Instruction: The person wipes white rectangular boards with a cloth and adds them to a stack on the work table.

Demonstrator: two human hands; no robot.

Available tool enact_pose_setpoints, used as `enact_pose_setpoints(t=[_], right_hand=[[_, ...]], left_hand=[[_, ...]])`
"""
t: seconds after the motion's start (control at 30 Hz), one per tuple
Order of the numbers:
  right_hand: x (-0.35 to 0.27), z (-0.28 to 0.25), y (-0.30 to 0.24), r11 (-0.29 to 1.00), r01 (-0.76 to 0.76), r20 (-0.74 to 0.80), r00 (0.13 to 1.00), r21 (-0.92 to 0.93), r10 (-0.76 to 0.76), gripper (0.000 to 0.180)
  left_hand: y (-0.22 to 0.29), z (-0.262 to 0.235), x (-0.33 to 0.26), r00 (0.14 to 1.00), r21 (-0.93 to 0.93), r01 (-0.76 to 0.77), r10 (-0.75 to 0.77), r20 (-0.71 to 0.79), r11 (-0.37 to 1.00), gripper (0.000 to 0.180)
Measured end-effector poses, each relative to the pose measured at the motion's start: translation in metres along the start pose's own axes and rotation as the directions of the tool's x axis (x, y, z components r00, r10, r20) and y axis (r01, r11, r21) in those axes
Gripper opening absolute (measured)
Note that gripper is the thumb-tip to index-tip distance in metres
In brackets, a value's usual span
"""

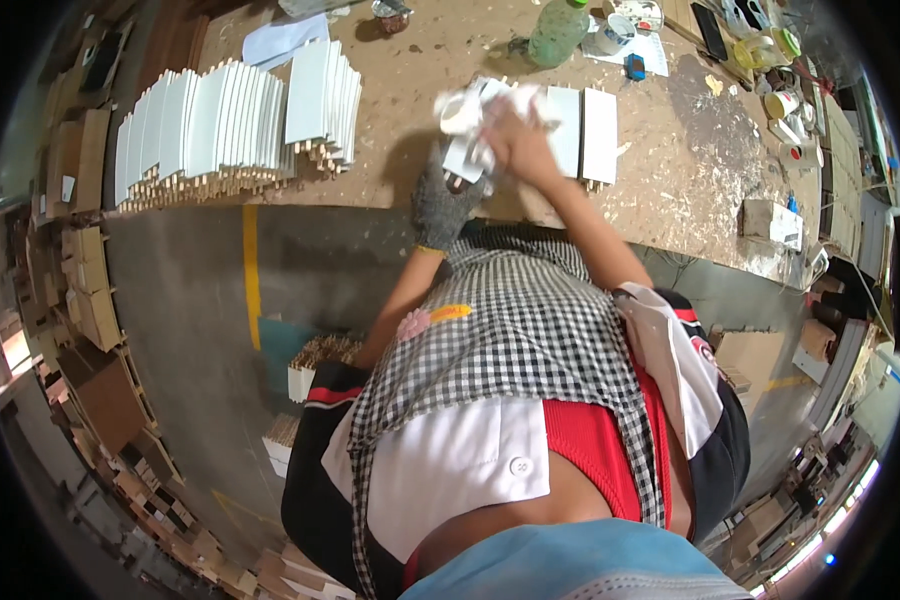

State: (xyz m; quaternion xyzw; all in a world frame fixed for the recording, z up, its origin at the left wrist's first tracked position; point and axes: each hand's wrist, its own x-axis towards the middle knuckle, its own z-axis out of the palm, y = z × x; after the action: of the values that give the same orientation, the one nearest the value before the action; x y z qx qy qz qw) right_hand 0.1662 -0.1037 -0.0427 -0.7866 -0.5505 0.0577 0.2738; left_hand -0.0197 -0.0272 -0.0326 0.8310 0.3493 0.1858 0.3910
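The left hand (444,205), in a grey knitted glove, has its grip closed around the lower end of a small white panel (467,155) with short wooden pegs at its end, holding it tilted just above the near edge of the worktop (670,170). The bare right hand (515,140) presses a crumpled white cloth (470,108) onto the panel's upper face, fingers curled over the cloth in a loose but closed grip. Both hands meet at about twelve o'clock from the person's chest, and the panel sits between them, touching both. Because the panel is held only by one end while the other hand pushes on it, a hard rub could, by the look of it, twist it out of the gloved grip and drop it over the worktop edge to the floor, or snap a peg. At about one o'clock, just beside the right hand, two more white panels (582,130) lie flat; a wide stroke of the elbow might knock them. Farther out at eleven o'clock a long row of white panels (220,125) stands on edge, and a bump could topple it. At twelve to one o'clock a green bottle (558,30) and small cups (780,100) stand among the clutter, well apart; a spill there could stain the white faces.
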Motion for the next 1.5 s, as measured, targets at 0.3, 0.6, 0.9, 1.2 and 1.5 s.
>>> enact_pose_setpoints(t=[0.3, 0.6, 0.9, 1.2, 1.5], right_hand=[[0.053, -0.047, -0.009, 0.947, -0.242, -0.165, 0.946, 0.211, 0.279, 0.035], [0.068, -0.038, 0.059, 0.931, -0.360, -0.060, 0.930, 0.060, 0.364, 0.031], [-0.031, -0.171, 0.095, 0.157, 0.035, -0.131, 0.739, 0.987, 0.660, 0.044], [-0.122, -0.230, 0.127, 0.232, 0.184, -0.288, 0.387, 0.955, 0.876, 0.044], [-0.109, -0.191, 0.152, 0.077, 0.365, -0.256, 0.473, 0.928, 0.843, 0.034]], left_hand=[[-0.003, 0.017, 0.002, 0.998, -0.603, 0.054, -0.052, 0.021, 0.796, 0.103], [0.008, -0.017, 0.018, 0.999, -0.083, 0.040, -0.040, 0.002, 0.996, 0.101], [-0.020, -0.151, 0.076, 0.782, 0.231, 0.035, 0.118, -0.612, 0.972, 0.097], [0.005, -0.129, 0.104, 0.760, 0.513, -0.108, 0.403, -0.510, 0.852, 0.084], [0.046, 0.091, 0.057, 0.894, 0.164, -0.379, 0.315, 0.318, 0.911, 0.081]])
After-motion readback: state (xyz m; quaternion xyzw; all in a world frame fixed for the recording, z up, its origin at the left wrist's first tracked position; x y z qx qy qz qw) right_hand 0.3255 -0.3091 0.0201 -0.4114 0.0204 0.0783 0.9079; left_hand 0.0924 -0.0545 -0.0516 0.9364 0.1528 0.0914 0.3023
